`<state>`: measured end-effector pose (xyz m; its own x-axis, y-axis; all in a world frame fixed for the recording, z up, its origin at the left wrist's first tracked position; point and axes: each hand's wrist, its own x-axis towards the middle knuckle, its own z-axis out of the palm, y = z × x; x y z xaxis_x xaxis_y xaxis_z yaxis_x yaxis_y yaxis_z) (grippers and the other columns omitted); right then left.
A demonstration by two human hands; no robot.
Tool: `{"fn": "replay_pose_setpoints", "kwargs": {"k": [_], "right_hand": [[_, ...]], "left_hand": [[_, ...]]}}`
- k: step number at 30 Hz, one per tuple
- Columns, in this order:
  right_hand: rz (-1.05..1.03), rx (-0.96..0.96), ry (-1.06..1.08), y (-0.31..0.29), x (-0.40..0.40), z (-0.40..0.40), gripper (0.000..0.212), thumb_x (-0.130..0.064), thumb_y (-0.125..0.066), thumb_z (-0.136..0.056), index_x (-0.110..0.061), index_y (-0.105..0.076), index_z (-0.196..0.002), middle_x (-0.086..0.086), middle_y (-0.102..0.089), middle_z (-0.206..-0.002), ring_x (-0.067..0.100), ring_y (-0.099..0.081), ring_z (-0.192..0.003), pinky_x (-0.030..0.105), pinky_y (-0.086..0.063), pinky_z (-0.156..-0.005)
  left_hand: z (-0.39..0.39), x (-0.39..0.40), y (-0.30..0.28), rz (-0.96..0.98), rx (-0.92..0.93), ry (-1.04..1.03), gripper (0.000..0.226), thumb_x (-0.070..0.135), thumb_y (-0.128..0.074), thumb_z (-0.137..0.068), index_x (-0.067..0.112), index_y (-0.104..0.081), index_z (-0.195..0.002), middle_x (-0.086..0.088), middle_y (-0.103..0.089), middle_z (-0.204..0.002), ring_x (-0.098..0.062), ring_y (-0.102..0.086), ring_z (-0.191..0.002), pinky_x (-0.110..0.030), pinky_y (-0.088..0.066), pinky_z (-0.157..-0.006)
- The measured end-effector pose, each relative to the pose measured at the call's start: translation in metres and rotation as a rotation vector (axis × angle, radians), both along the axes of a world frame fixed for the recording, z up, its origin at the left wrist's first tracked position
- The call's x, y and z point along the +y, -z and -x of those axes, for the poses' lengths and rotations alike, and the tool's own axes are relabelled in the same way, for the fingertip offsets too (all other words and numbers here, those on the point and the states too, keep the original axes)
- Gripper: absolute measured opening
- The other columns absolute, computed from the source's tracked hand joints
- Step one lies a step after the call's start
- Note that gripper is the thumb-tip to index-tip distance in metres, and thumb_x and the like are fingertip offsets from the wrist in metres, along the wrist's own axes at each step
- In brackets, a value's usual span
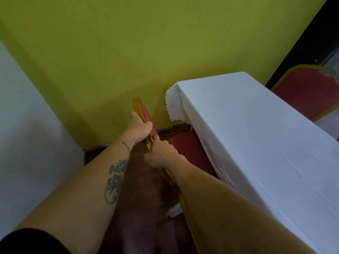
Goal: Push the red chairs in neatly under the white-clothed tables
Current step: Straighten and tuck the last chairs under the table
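Both hands clasp the red chair's (pixel 146 114) gold-framed backrest, left hand (pixel 140 129) higher, right hand (pixel 160 154) lower; its seat sits partly under the white-clothed worktop (pixel 256 134), beside the green wall (pixel 110 52)

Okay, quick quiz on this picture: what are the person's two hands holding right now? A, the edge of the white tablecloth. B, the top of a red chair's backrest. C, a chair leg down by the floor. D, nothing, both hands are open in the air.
B: the left hand and the right hand are both closed on the gold-framed top edge of the red chair beside the white-clothed table.
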<state>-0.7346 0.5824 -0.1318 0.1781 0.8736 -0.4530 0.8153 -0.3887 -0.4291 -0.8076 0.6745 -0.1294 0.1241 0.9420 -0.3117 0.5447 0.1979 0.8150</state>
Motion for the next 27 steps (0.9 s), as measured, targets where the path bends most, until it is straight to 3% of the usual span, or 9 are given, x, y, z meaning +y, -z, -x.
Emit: {"fn": "replay_pose_setpoints", "kwargs": {"k": [3, 6, 10, 13, 18, 20, 22, 24, 27], "right_hand": [[-0.006, 0.020, -0.026, -0.008, 0.007, -0.004, 0.075, -0.033, -0.059, -0.084, -0.006, -0.030, -0.147, 0.019, -0.058, -0.132, 0.044, -0.058, -0.120, 0.053, -0.050, -0.099], [-0.019, 0.042, -0.039, -0.010, 0.012, -0.004, 0.080, -0.036, -0.056, -0.076, -0.009, -0.030, -0.147, 0.017, -0.065, -0.122, 0.042, -0.063, -0.113, 0.053, -0.053, -0.095], [-0.048, 0.033, -0.051, -0.003, 0.002, -0.008, 0.084, -0.037, -0.059, -0.075, -0.013, -0.029, -0.150, 0.015, -0.066, -0.120, 0.041, -0.064, -0.108, 0.050, -0.053, -0.094], [-0.082, 0.021, -0.054, 0.001, -0.008, -0.008, 0.087, -0.038, -0.058, -0.080, -0.019, -0.021, -0.156, 0.015, -0.066, -0.124, 0.042, -0.061, -0.115, 0.050, -0.050, -0.098], [-0.023, 0.066, 0.037, -0.001, -0.033, -0.005, 0.080, -0.044, -0.059, -0.086, -0.028, -0.022, -0.156, 0.012, -0.061, -0.131, 0.039, -0.061, -0.114, 0.051, -0.051, -0.098], [0.104, 0.041, 0.039, -0.001, -0.054, -0.011, 0.078, -0.038, -0.064, -0.084, -0.022, -0.029, -0.151, 0.008, -0.059, -0.123, 0.034, -0.062, -0.110, 0.051, -0.053, -0.097], [0.239, -0.031, 0.052, 0.003, -0.076, -0.020, 0.070, -0.037, -0.066, -0.085, -0.014, -0.038, -0.144, 0.009, -0.056, -0.121, 0.033, -0.059, -0.114, 0.048, -0.050, -0.099], [0.352, -0.086, 0.106, 0.007, -0.094, -0.029, 0.067, -0.043, -0.064, -0.086, -0.011, -0.046, -0.142, 0.012, -0.057, -0.131, 0.034, -0.058, -0.118, 0.045, -0.049, -0.100], [0.415, -0.066, 0.154, 0.010, -0.107, -0.038, 0.065, -0.049, -0.060, -0.085, -0.010, -0.055, -0.137, 0.013, -0.058, -0.132, 0.034, -0.059, -0.117, 0.041, -0.050, -0.098]], "left_hand": [[-0.007, 0.004, -0.002, 0.074, 0.071, 0.023, 0.075, 0.015, -0.048, -0.100, 0.003, 0.001, -0.156, -0.018, -0.049, -0.140, -0.032, -0.054, -0.117, -0.037, -0.047, -0.098], [-0.010, 0.002, -0.005, 0.150, 0.095, 0.048, 0.084, 0.015, -0.043, -0.103, 0.009, 0.023, -0.155, -0.018, -0.028, -0.161, -0.036, -0.043, -0.137, -0.036, -0.038, -0.106], [-0.002, -0.001, 0.004, 0.177, 0.053, 0.080, 0.087, 0.022, -0.044, -0.100, 0.012, 0.022, -0.155, -0.015, -0.044, -0.144, -0.034, -0.054, -0.121, -0.043, -0.048, -0.103], [0.002, -0.007, 0.009, 0.189, 0.004, 0.082, 0.091, 0.025, -0.044, -0.099, 0.016, 0.029, -0.153, -0.010, -0.043, -0.137, -0.031, -0.056, -0.113, -0.042, -0.051, -0.098], [0.008, -0.002, 0.018, 0.182, -0.073, 0.069, 0.092, 0.035, -0.049, -0.095, 0.024, 0.020, -0.155, -0.019, -0.048, -0.143, -0.038, -0.059, -0.117, -0.052, -0.053, -0.098], [0.010, -0.013, 0.022, 0.241, -0.151, 0.024, 0.083, 0.043, -0.057, -0.088, 0.021, -0.015, -0.156, -0.015, -0.059, -0.130, -0.036, -0.063, -0.111, -0.056, -0.055, -0.092], [0.007, -0.039, 0.028, 0.365, -0.238, 0.009, 0.044, 0.037, -0.061, -0.091, 0.011, -0.051, -0.125, -0.011, -0.067, -0.093, -0.028, -0.068, -0.084, -0.050, -0.063, -0.065], [0.001, -0.062, 0.035, 0.475, -0.282, 0.044, 0.018, 0.025, -0.056, -0.093, 0.013, -0.052, -0.105, -0.008, -0.060, -0.073, -0.024, -0.064, -0.067, -0.040, -0.057, -0.046], [-0.006, -0.069, 0.041, 0.469, -0.302, 0.055, 0.005, 0.019, -0.050, -0.091, 0.014, -0.049, -0.088, -0.007, -0.054, -0.066, -0.024, -0.061, -0.062, -0.040, -0.055, -0.049]]}}
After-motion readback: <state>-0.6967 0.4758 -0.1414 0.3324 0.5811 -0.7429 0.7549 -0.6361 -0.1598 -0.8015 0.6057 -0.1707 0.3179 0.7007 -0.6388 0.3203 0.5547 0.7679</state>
